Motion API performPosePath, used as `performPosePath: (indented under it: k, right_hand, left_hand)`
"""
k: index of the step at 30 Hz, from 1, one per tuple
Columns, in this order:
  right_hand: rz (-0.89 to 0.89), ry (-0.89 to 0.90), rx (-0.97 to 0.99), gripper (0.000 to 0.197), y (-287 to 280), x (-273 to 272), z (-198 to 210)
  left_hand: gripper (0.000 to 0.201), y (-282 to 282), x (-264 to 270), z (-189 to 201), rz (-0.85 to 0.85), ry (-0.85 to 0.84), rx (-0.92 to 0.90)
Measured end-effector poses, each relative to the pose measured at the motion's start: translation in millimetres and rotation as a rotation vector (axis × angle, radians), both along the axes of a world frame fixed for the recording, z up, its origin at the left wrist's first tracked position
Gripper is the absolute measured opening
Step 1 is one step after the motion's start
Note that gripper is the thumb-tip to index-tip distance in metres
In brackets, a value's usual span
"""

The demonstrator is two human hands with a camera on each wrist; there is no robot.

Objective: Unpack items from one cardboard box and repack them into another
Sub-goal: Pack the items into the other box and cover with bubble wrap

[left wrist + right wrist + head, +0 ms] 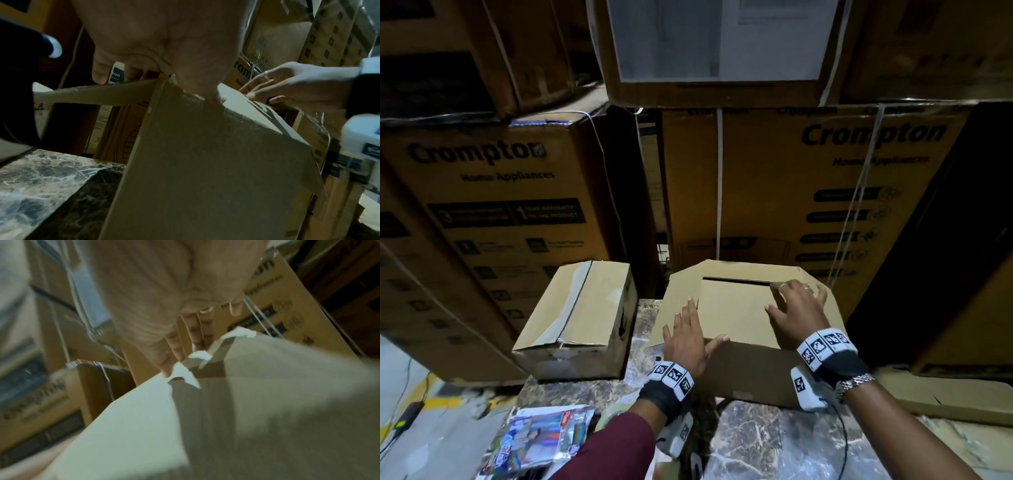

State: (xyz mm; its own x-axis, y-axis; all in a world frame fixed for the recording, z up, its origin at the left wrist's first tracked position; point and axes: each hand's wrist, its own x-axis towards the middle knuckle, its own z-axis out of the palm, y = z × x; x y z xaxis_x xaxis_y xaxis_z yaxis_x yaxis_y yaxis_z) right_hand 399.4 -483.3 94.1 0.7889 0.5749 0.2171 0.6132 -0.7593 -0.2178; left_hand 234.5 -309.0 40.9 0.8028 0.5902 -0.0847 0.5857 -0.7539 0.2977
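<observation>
Head view: both hands (743, 329) flat on box flaps (732, 311).

Box (736, 308) contents hidden under flaps; right wrist view blurred

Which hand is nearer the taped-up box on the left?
Left. The left hand presses the open box's left flap, beside the taped box; the right hand rests on the right flaps, farther off.

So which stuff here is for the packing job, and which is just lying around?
For the job:
- box under both hands
- taped box beside it
- left hand
- right hand
- colourful packets

Just lying about:
- big Crompton cartons
- tape roll
- marble table
</observation>
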Motion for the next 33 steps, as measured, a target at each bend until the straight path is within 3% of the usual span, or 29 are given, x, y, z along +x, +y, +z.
performPosePath:
  k: [3, 7, 11, 14, 19, 23, 25, 29, 33]
  right_hand:
    - [0.014, -0.059, 0.112, 0.042, -16, -11, 19]
    - [0.175, -0.115, 0.254, 0.024, -54, -42, 35]
    - [0.399, -0.145, 0.2, 0.027, -97, -73, 33]
    - [0.39, -0.197, 0.068, 0.041, -114, -86, 14]
    - [0.329, 0.039, -0.285, 0.079, -122, -101, -30]
    - [0.322, 0.201, -0.234, 0.08, -118, -101, -33]
    - [0.3, 0.162, -0.121, 0.07, -109, -91, -23]
    - [0.249, 0.162, 0.052, 0.056, -75, -46, -10]
    - [0.291, 0.281, -0.147, 0.062, -32, -2, -6]
  left_hand:
    - [0.113, -1, -3, 11, -0.007, -0.072, -0.136]
    - [0.062, -1, -24, 32, -0.065, -0.215, -0.193]
    - [0.054, 13, -50, 42, -0.095, -0.341, -0.246]
    - [0.026, 20, -52, 48, -0.125, -0.316, -0.302]
    - [0.081, -1, -39, 46, -0.271, -0.022, -0.248]
    - [0.103, -23, -27, 24, -0.31, 0.138, -0.064]
    - [0.1, -32, -23, 13, -0.3, 0.159, 0.037]
    - [0.064, -43, -19, 3, -0.215, 0.075, 0.151]
    - [0.051, -49, -18, -3, -0.19, 0.034, 0.198]
